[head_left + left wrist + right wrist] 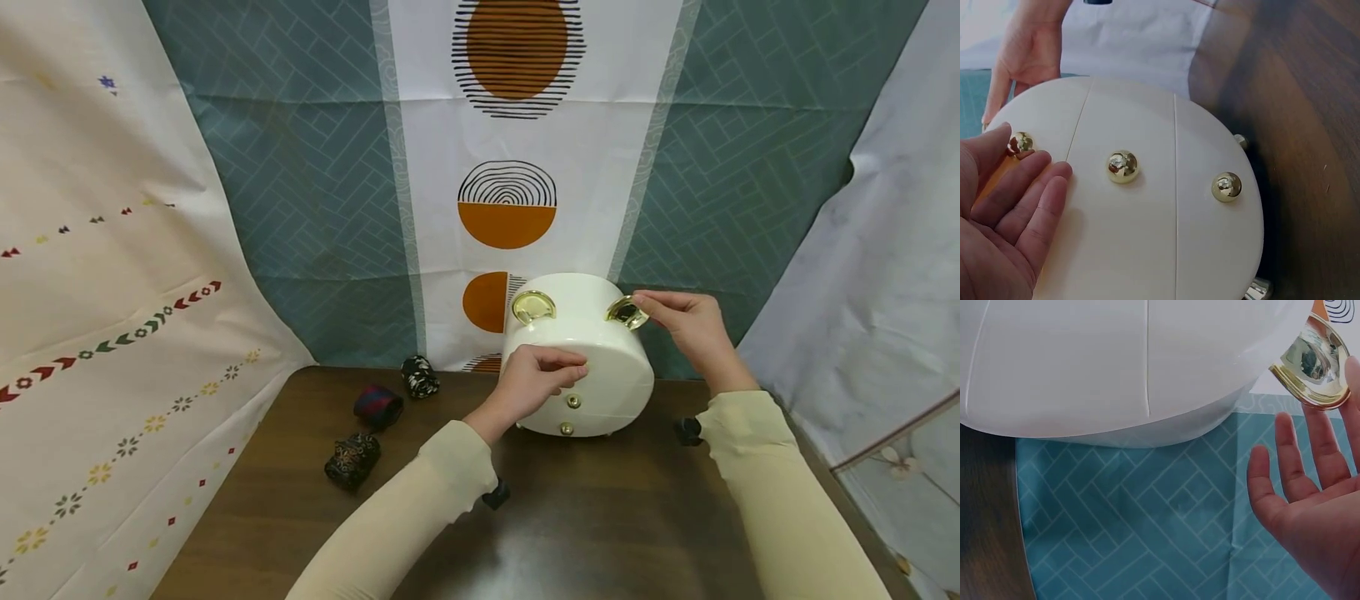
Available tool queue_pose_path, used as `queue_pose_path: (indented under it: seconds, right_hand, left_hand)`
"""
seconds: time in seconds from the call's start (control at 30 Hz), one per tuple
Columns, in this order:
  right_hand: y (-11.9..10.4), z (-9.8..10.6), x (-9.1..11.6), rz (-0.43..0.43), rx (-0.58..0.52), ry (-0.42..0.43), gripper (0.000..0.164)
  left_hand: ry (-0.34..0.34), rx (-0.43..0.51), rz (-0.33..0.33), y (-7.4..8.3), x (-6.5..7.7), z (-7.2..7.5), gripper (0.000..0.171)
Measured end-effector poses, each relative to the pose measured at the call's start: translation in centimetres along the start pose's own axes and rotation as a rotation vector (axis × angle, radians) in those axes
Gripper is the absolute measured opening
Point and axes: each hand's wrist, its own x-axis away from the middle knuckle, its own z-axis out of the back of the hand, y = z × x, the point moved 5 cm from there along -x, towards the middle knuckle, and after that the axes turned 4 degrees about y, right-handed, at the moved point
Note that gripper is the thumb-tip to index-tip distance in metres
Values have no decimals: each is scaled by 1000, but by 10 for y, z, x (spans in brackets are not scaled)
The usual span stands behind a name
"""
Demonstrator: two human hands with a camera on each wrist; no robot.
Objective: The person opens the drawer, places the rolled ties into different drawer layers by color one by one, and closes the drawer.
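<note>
A glossy white drawer box with rounded sides stands on the table. Its front has gold knobs one above another, the middle knob and the lowest knob being bare. My left hand is at the top knob, thumb and fingertips on either side, pinching it. On top of the box sit two round gold ears; the left ear is untouched. My right hand pinches the rim of the right ear between thumb and index finger, its other fingers spread. Both drawer seams look closed.
Left of the box lie three rolled-up neckties: a red-and-blue one, a black-and-white one and a dark patterned one. A patterned cloth hangs right behind the box. More cloth borders the brown table on both sides.
</note>
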Motion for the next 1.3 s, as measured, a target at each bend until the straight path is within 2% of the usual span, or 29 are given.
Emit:
queue_pose_path:
  seconds: [0.2, 0.43, 0.73, 1.3]
  right_hand:
    - [2, -4, 0, -15, -33, 0, 53]
    - [2, -4, 0, -16, -27, 24, 54]
    - [1, -4, 1, -22, -44, 23, 56]
    - [-4, -4, 6, 7, -34, 45, 54]
  left_hand:
    - [21, -12, 28, -1, 1, 3, 18]
    - [1, 6, 3, 1, 1, 3, 18]
    - [20, -19, -32, -19, -10, 0, 16]
    - [-21, 6, -6, -20, -2, 1, 18]
